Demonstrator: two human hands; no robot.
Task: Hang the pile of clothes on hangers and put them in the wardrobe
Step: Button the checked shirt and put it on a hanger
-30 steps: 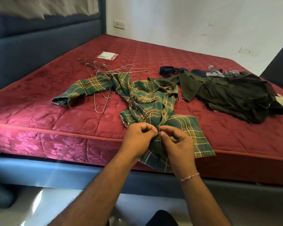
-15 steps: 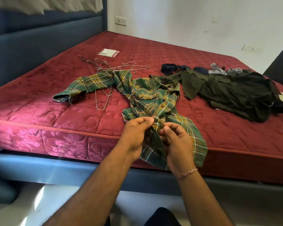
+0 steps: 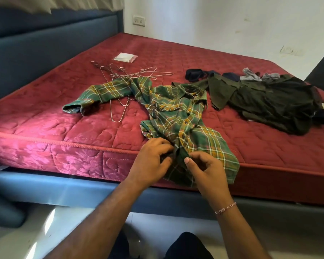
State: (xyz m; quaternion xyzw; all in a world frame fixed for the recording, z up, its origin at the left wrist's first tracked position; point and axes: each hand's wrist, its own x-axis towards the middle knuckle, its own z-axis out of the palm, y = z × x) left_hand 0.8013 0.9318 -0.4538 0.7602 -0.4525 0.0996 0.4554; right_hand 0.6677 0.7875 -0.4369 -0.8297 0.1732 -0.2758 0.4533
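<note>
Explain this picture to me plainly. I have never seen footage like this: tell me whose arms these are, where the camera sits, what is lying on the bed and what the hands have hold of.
No machine here: the arms belong to a person wearing a camera on the head, so the single view looks forward and down over their own hands. They stand at the edge of a bed with a red quilted mattress. A green plaid shirt lies spread on it, its lower end hanging over the edge. The left hand and the right hand both pinch the shirt's front near the bottom, apparently working on the button strip. Behind the shirt lies a tangle of wire hangers, partly under one sleeve. To the right sits a pile of dark clothes, and farther back a small white packet. No wardrobe is in view.
</note>
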